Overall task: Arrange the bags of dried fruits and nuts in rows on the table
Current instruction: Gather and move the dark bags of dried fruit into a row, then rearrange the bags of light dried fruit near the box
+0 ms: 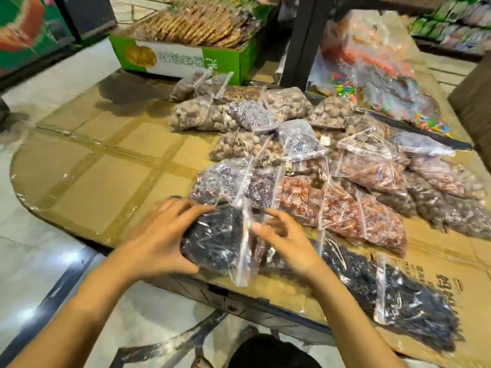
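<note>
Both of my hands grip a clear bag of black dried fruit (215, 241) at the table's near edge. My left hand (162, 235) clasps its left side. My right hand (287, 239) holds its right side by the plastic top. Another black-fruit bag (398, 296) lies to the right. Behind them lie reddish-brown bags (342, 211), dark purple bags (233, 181) and pale nut bags (204, 116), several in loose rows on the cardboard-covered table (106, 166).
A green box of round biscuits (191, 46) stands at the table's back. A dark post (300, 41) rises behind the bags. A big bag of coloured sweets (377, 75) sits at the back right. Bare cardboard covers the table's left half.
</note>
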`<state>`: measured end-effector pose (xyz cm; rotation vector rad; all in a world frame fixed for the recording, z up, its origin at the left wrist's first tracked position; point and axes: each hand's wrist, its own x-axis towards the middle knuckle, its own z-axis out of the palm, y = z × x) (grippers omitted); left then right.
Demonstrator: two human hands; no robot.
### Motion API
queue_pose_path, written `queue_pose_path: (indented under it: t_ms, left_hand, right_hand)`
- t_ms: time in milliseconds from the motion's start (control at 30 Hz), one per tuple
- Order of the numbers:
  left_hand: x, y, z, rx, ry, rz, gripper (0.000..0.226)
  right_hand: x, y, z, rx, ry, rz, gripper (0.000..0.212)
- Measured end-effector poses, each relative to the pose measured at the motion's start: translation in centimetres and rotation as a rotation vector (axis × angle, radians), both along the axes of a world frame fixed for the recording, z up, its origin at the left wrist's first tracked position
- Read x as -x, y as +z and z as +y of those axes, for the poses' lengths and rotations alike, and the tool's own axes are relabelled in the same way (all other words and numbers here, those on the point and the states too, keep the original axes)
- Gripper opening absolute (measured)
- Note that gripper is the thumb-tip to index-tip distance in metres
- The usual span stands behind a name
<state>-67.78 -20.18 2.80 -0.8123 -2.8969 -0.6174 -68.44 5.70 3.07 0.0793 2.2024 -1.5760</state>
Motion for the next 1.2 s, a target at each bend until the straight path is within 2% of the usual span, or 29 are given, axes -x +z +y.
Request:
queue_pose_path:
  t_ms: [67, 133, 200, 267, 333, 367, 500, 633, 700, 767, 833, 900, 1033, 1100, 1200]
  left_hand:
    - [1.5, 0.2, -2.4, 0.028, 0.083, 0.015, 0.096]
    - [3.5, 0.2, -4.9, 0.087, 0.183, -0.031, 0.098]
    - [5.6, -0.4, -6.9, 0.203, 0.267, -0.137, 0.099]
    - [7.4, -1.9, -8.4, 0.245, 0.302, -0.344, 0.100]
    - [8.8, -3.3, -9.5, 0.117, 0.286, -0.554, 0.098]
    - [9.4, -3.8, -9.9, 0.072, 0.270, -0.593, 0.096]
    - [9.7, -5.1, -10.1, -0.062, 0.264, -0.549, 0.086]
    - [8.1, -5.4, -9.9, -0.225, 0.275, -0.541, 0.092]
    - [8.0, -4.9, -10.2, -0.175, 0.293, -0.605, 0.100]
    - [8.7, -3.6, -10.3, -0.015, 0.318, -0.718, 0.115]
    - [10.0, -1.4, -9.5, 0.117, 0.338, -0.855, 0.117]
    - [11.7, 1.0, -8.3, 0.088, 0.296, -0.810, 0.107]
    - [15.5, 3.6, -4.0, -0.037, 0.264, -0.430, 0.081]
    - [18.3, 3.1, -2.1, 0.001, 0.236, -0.284, 0.083]
    - [23.0, 1.7, -0.3, 0.029, 0.163, -0.256, 0.098]
  right_hand:
    - [1.5, -1.3, 0.7, -0.284, 0.013, 0.086, 0.096]
    - [2.8, -2.7, 0.7, -0.463, 0.082, 0.143, 0.093]
    - [3.7, -3.9, 0.0, -0.471, 0.102, 0.180, 0.078]
    - [4.3, -4.7, -0.6, -0.468, 0.069, 0.203, 0.066]
    - [4.7, -5.4, -0.7, -0.478, 0.037, 0.209, 0.057]
    - [4.8, -5.8, -0.6, -0.479, 0.028, 0.217, 0.054]
    - [4.7, -7.3, -0.2, -0.512, 0.006, 0.290, 0.051]
    - [4.5, -8.1, -0.7, -0.692, 0.008, 0.503, 0.054]
    - [4.7, -8.1, -0.8, -0.713, 0.040, 0.506, 0.056]
    - [4.9, -8.0, -0.7, -0.720, 0.077, 0.458, 0.058]
    - [5.0, -7.6, -0.7, -0.725, 0.087, 0.433, 0.060]
    - [4.9, -7.0, -0.8, -0.715, 0.093, 0.390, 0.059]
    - [5.7, -4.6, -0.6, -0.701, 0.049, 0.257, 0.062]
    - [6.6, -3.2, -0.4, -0.722, -0.044, 0.258, 0.070]
    - [8.9, -1.3, 0.4, -0.757, -0.225, 0.251, 0.079]
